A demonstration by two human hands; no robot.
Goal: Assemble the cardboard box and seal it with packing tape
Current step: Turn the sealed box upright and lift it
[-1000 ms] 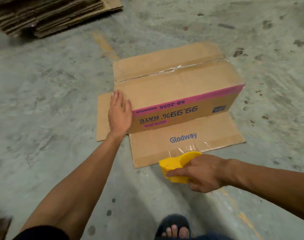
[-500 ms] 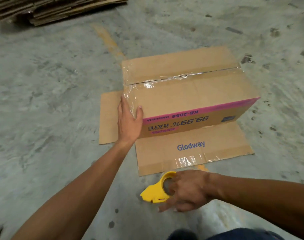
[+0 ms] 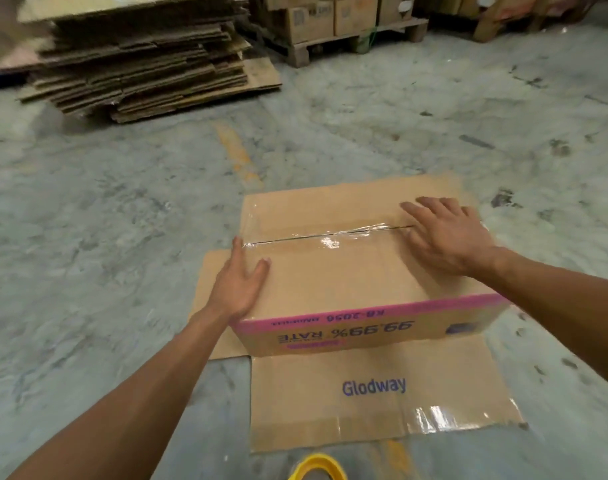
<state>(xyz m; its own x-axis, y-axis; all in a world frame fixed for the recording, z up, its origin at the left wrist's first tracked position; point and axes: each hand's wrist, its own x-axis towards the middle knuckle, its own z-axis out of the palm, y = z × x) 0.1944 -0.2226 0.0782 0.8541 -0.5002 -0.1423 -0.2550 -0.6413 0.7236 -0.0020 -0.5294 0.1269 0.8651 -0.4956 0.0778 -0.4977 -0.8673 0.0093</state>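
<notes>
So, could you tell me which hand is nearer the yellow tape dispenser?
Left. The left hand rests at the box's near-left corner; the right hand lies farther back on top. The yellow tape dispenser sits below.

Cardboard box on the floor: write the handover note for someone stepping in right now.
Left hand: open, flat on the box's left end.
Right hand: open, flat across the taped seam's right end.
Cardboard box: upside down on the floor, clear tape along the centre seam; its flaps lie flat on the floor.
Yellow tape dispenser: on the floor, nearest the person.
Left: flip box, close and tape flaps.
</notes>
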